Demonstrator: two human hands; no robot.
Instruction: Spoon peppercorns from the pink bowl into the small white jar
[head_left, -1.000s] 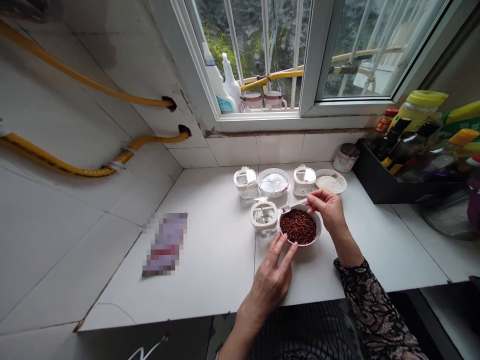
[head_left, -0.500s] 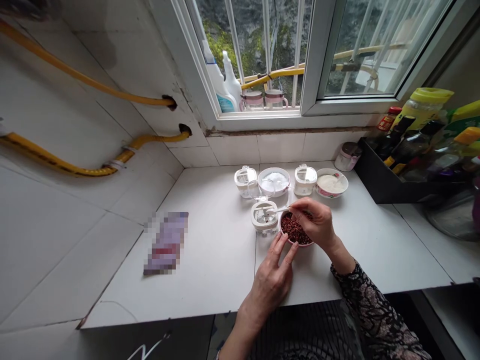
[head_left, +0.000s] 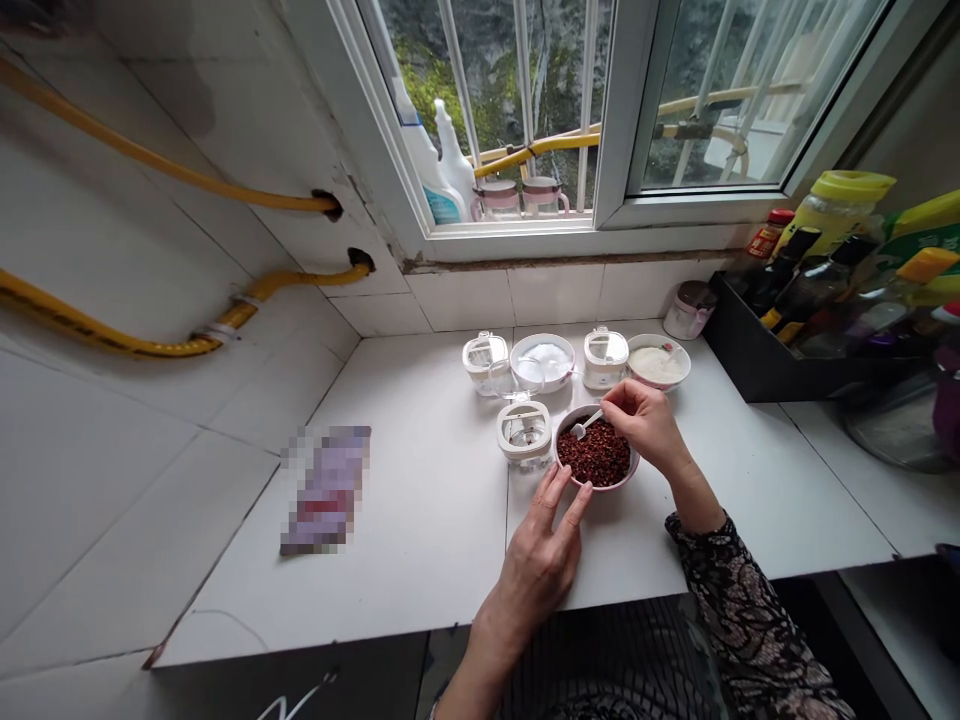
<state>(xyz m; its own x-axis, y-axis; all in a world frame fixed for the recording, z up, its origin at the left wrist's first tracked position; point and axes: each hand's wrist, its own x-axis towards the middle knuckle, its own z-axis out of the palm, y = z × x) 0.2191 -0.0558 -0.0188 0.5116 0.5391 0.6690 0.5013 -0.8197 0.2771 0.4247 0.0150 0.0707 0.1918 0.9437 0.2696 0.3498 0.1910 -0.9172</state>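
Observation:
A small white spoon point(head_left: 587, 426) is pinched in my right hand point(head_left: 643, 420), its tip in the dark red grains point(head_left: 596, 458) that fill a round bowl point(head_left: 616, 486). My left hand point(head_left: 545, 545) has its fingers apart, with the fingertips touching the near left rim of the bowl. Just left of the bowl stands a clear jar with a white-rimmed lid point(head_left: 523, 434), its flap raised. Behind are a similar jar point(head_left: 486, 362), a bowl of white grains point(head_left: 543, 362), another jar point(head_left: 605, 358) and a flowered bowl of pale powder point(head_left: 658, 362).
A purple packet point(head_left: 330, 490), blurred by pixels, lies on the left of the white counter point(head_left: 420, 520). At the right stands a black box point(head_left: 772, 365) of bottles, with a lidded jar point(head_left: 690, 309) beside it. The window point(head_left: 525, 240) is behind.
My right hand has moved right, and the spoon has gone from above the near jar down into the red grains. My left hand stays at the bowl's rim. The view has shifted slightly.

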